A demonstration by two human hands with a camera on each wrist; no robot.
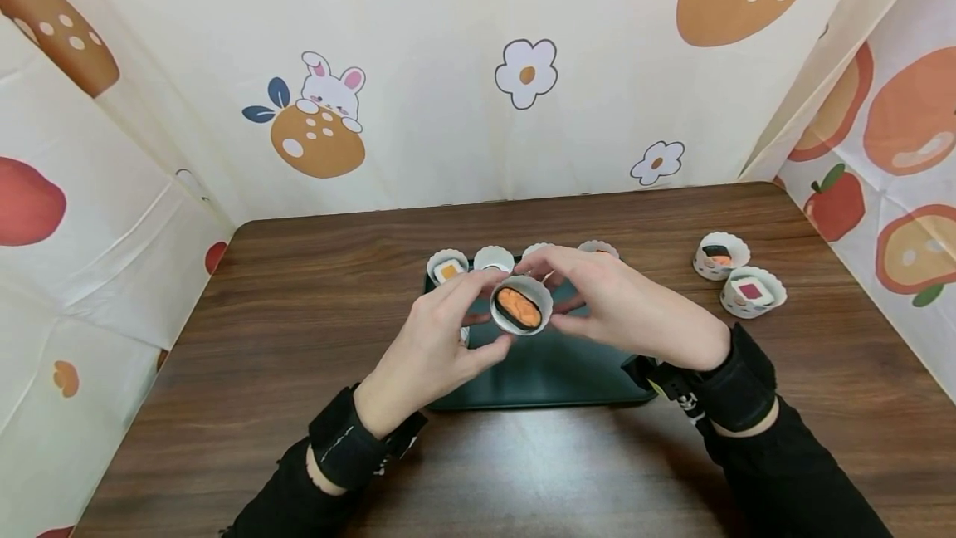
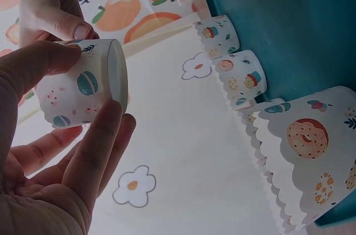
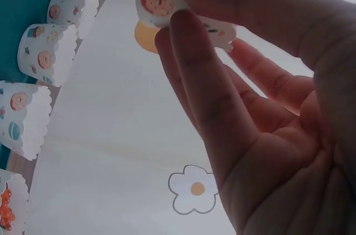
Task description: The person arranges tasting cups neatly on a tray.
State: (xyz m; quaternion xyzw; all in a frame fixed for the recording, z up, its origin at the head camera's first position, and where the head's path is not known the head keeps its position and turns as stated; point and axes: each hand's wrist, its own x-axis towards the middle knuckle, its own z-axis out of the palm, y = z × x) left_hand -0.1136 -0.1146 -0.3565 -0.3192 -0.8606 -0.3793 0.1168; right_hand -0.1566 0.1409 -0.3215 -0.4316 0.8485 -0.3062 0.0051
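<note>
Above the dark green tray [image 1: 575,368], both hands hold one white paper cup [image 2: 83,88] with a scalloped rim and printed pastries. Inside it lies a toy sushi piece [image 1: 519,308], orange on top with a dark band around it. My left hand [image 1: 426,351] grips the cup from the left, thumb on one side and fingers on the other, as the left wrist view shows. From the right, my right hand [image 1: 627,301] pinches it between thumb and fingers. The hands hide part of the cups behind them.
Several similar cups line the tray's back edge, among them one with a yellow-topped white piece [image 1: 448,270]. To the right on the brown wooden table [image 1: 314,297] stand a cup with dark-banded orange sushi [image 1: 719,255] and a cup with a red-and-white piece [image 1: 751,291]. Patterned curtains surround the table.
</note>
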